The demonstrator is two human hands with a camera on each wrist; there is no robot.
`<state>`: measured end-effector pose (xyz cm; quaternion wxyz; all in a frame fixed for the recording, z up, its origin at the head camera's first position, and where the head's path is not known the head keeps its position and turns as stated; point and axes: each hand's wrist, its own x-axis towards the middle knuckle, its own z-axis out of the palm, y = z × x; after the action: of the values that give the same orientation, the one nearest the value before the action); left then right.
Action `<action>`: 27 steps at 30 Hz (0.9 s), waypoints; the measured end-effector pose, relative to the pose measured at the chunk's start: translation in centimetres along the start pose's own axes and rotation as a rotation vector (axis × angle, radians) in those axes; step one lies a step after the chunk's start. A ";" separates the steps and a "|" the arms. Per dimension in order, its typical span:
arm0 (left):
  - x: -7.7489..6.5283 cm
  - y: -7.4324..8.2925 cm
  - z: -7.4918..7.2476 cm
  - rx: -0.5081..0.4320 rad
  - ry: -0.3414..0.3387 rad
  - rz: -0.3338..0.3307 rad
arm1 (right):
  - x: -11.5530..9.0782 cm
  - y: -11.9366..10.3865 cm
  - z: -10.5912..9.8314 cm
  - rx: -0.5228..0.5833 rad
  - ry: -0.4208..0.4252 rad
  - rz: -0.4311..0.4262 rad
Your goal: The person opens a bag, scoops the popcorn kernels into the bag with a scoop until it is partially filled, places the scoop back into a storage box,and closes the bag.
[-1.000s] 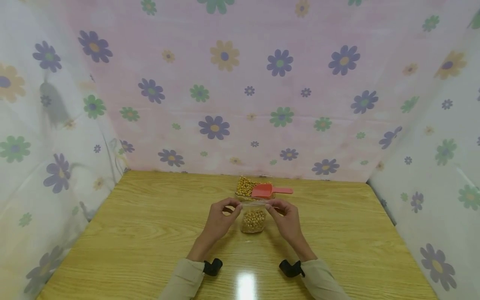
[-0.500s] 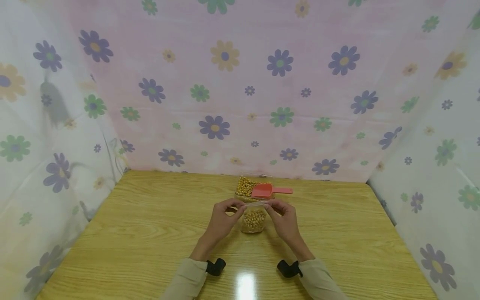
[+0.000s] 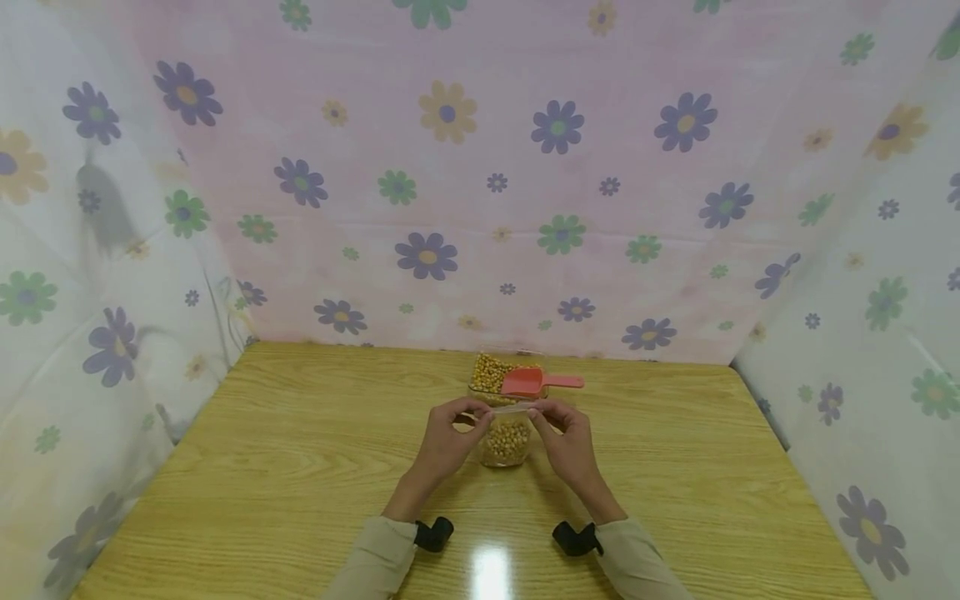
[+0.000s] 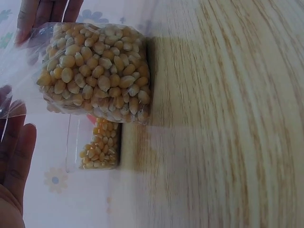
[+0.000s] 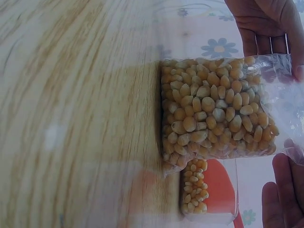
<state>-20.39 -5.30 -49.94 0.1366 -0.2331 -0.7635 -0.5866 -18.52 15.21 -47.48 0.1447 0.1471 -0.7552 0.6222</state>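
Note:
A clear zip bag of corn kernels [image 3: 506, 442] stands upright on the wooden table, its lower part filled. The left hand [image 3: 444, 442] pinches the top edge of the bag at its left side between thumb and fingers. At the right side of the same edge, the right hand [image 3: 566, 442] pinches with thumb and forefinger. Both wrist views show the corn-filled bag [image 4: 97, 71] close up, its bottom touching the table. In the right wrist view the bag [image 5: 213, 109] partly hides the container behind it.
Just behind the bag is a clear rectangular container [image 3: 489, 375] of corn kernels. A red scoop [image 3: 528, 382] lies on it, handle pointing right. The wooden table [image 3: 315, 450] meets a flowered cloth [image 3: 465, 192] at the back and sides.
The left hand has shifted slightly right along the bag's top edge, closer to the right hand. The right hand has moved only a little; the bag stays in place.

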 end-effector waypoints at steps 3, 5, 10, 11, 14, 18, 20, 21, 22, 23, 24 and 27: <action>0.0 0.2 0.0 -0.004 -0.007 -0.017 | 0.0 1.5 0.1 0.004 0.003 0.009; 0.0 0.3 0.0 -0.004 -0.011 -0.026 | 0.1 2.4 0.2 0.014 -0.004 0.004; 0.0 0.5 0.4 -0.003 -0.021 -0.042 | 0.1 3.2 0.2 0.040 -0.028 -0.010; 0.0 0.5 0.4 -0.006 -0.019 -0.040 | 0.1 3.2 0.2 0.041 -0.029 -0.013; 0.0 0.9 0.7 -0.005 -0.014 -0.042 | 0.1 2.2 0.2 0.032 -0.027 -0.019; 0.1 0.9 0.8 0.004 -0.008 -0.045 | 0.0 0.6 0.3 0.010 -0.026 -0.032; 0.2 0.9 0.8 0.012 -0.008 -0.039 | -0.1 0.1 0.2 0.003 -0.031 -0.038; 0.2 0.4 0.9 0.019 -0.009 -0.034 | -0.1 0.1 0.2 0.003 -0.031 -0.046; 0.2 0.4 0.9 0.027 -0.011 -0.029 | -0.1 0.0 0.2 0.002 -0.034 -0.049; 0.2 0.4 0.9 0.034 -0.014 -0.023 | -0.1 -0.4 0.2 0.004 -0.037 -0.050; 0.2 0.3 0.9 0.041 -0.014 -0.015 | -0.1 -0.4 0.1 0.002 -0.043 -0.052; 0.2 0.4 0.9 0.049 -0.018 -0.006 | 0.0 0.0 0.1 0.006 -0.059 -0.034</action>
<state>-20.36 -4.34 -49.76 0.1333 -0.2327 -0.7794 -0.5662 -18.53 15.14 -47.50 0.1324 0.1787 -0.7548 0.6171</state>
